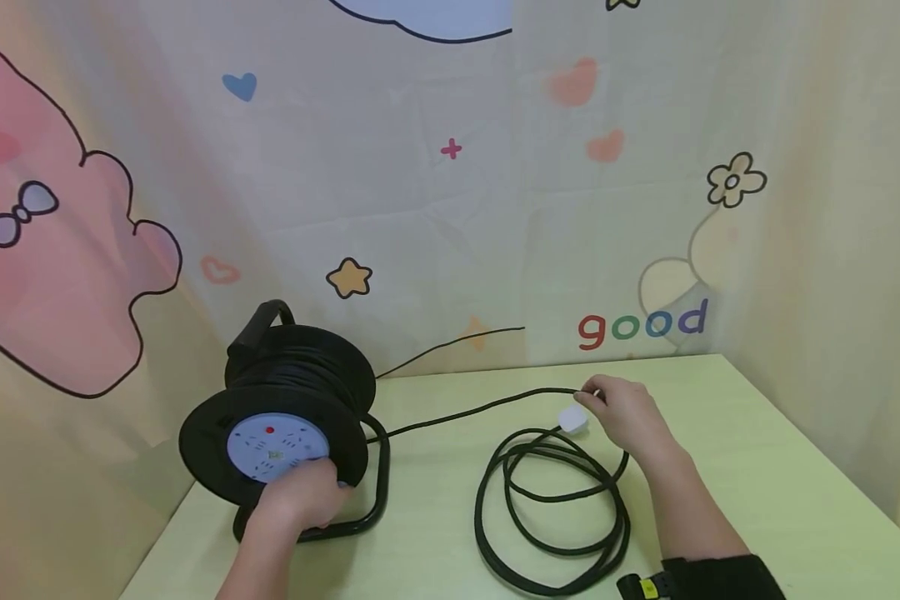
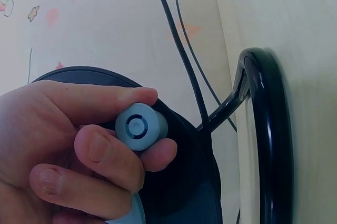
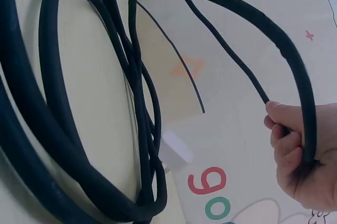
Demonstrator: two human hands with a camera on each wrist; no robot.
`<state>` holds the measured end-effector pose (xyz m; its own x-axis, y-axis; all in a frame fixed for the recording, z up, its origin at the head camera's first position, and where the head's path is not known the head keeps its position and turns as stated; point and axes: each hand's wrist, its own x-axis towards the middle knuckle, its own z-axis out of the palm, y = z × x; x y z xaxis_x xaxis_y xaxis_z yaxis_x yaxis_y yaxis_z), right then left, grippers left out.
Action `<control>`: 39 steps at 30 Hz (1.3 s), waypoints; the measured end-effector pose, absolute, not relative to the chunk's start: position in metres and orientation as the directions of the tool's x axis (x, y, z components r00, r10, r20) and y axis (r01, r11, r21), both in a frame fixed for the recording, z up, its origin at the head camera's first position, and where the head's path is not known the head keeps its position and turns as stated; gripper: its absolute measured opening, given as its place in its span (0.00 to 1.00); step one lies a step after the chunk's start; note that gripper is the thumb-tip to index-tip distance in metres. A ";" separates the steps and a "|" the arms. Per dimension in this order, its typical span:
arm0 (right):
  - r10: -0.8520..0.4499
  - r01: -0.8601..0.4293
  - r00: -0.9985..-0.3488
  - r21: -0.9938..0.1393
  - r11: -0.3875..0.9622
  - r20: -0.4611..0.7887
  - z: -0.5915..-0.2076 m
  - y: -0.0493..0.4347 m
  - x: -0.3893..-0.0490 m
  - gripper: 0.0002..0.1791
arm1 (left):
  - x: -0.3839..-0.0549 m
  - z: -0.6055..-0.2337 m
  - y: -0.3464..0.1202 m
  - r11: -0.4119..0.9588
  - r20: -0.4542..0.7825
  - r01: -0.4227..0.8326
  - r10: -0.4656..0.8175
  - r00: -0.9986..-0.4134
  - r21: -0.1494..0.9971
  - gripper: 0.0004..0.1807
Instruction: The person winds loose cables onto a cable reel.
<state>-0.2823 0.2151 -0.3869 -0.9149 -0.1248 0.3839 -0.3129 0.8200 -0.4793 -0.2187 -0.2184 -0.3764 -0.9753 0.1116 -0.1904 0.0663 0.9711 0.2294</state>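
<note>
Black cable (image 3: 309, 103), right fingers (image 3: 287, 153) curled round, left fingers (image 2: 113, 158) pinching knob (image 2: 139, 127)

The cable reel (image 1: 285, 398) looks matt plastic (its tubular stand (image 2: 271, 139) is glossy). The cable (image 3: 307, 108) seems smooth, rubbery.

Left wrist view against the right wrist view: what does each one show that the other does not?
Only the left wrist view shows the left hand pinching a round knob, the black reel and its tubular stand. Only the right wrist view shows the right hand, the loose coils and the white plug. Both share the black cable and the printed backdrop.
</note>
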 end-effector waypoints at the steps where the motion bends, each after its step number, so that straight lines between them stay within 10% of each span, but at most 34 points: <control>1: -0.127 -0.322 -0.908 -0.471 0.821 0.399 -0.387 0.215 -0.283 0.08 | -0.219 -0.376 -0.219 0.971 -0.190 0.065 0.110 -0.976 0.230 0.20; 23: -0.027 -0.344 -0.898 -0.662 0.666 0.440 -0.382 0.192 -0.284 0.11 | -0.219 -0.382 -0.226 0.979 -0.188 0.039 0.078 -0.979 0.200 0.16; 39: -0.095 -0.401 -0.893 -0.683 0.610 0.440 -0.384 0.153 -0.283 0.08 | -0.218 -0.396 -0.271 0.920 -0.280 -0.011 0.108 -0.954 0.393 0.20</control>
<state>-0.2831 0.1527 -0.3839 -0.8930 -0.0953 0.4399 -0.4015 0.6105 -0.6827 -0.2177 -0.2710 -0.3964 -0.9540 0.1078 -0.2798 -0.0112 0.9196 0.3927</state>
